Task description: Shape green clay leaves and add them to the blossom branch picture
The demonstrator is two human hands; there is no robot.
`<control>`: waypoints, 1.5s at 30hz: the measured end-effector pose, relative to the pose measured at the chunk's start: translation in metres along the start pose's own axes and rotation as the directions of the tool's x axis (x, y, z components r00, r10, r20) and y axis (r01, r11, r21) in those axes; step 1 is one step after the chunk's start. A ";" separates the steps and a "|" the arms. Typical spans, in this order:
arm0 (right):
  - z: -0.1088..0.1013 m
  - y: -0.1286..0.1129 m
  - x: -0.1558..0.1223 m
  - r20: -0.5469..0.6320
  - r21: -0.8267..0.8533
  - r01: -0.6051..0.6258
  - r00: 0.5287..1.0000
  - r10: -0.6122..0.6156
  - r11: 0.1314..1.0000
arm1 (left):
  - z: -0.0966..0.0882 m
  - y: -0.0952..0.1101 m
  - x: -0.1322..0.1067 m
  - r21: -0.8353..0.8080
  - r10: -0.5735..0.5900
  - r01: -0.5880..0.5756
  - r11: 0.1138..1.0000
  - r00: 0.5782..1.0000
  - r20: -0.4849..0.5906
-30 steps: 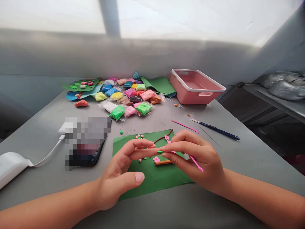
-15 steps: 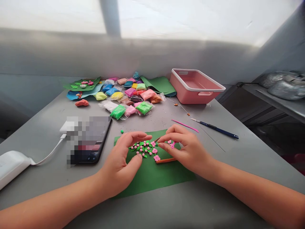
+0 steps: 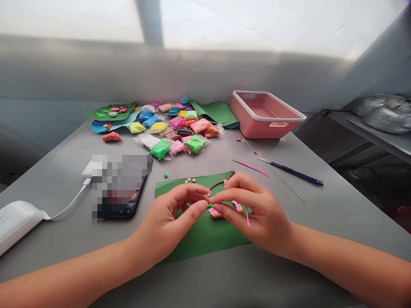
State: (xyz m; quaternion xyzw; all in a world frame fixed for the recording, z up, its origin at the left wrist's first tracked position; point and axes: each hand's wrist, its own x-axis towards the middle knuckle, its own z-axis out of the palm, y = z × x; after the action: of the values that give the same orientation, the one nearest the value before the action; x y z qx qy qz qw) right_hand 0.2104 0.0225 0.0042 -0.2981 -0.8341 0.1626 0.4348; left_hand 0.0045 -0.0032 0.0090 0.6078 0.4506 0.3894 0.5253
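On the table lies a green sheet [image 3: 208, 244] bearing a clay picture: pink flowers [image 3: 237, 206], pink dots [image 3: 189, 180] and a brown clay stem [image 3: 221, 183]. Above its middle my two hands meet at the fingertips. My left hand [image 3: 183, 216] is closed, thumb against curled fingers; whatever is between them is too small to make out. My right hand [image 3: 253, 205] is pinched, thumb near forefinger, with a thin pink clay strip [image 3: 247, 218] hanging from inside its curled fingers. Much of the picture is hidden behind the hands.
Several bags of coloured clay [image 3: 160, 149] lie at the back, beside a pink basket [image 3: 268, 128]. Right of the sheet are a pink clay strip [image 3: 250, 167], a dark blue pen-like tool [image 3: 295, 173] and a thin wire [image 3: 287, 184]. A phone [image 3: 138, 201] with a cable lies left.
My hands have come together: the left has moved right and its fingers have closed in. The right fingertips have shifted slightly left and down, and the pink strip now hangs lower.
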 end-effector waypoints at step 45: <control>-0.022 -0.012 0.001 0.025 0.044 0.120 0.992 -0.121 0.992 | -0.004 0.016 -0.001 -0.147 0.012 -0.015 0.989 1.000 -0.020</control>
State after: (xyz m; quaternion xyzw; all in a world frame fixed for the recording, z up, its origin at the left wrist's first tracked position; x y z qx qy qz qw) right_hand 0.2241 0.0138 0.0238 -0.2358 -0.8528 0.1577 0.4385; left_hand 0.0024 -0.0038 0.0254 0.5667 0.4217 0.4310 0.5615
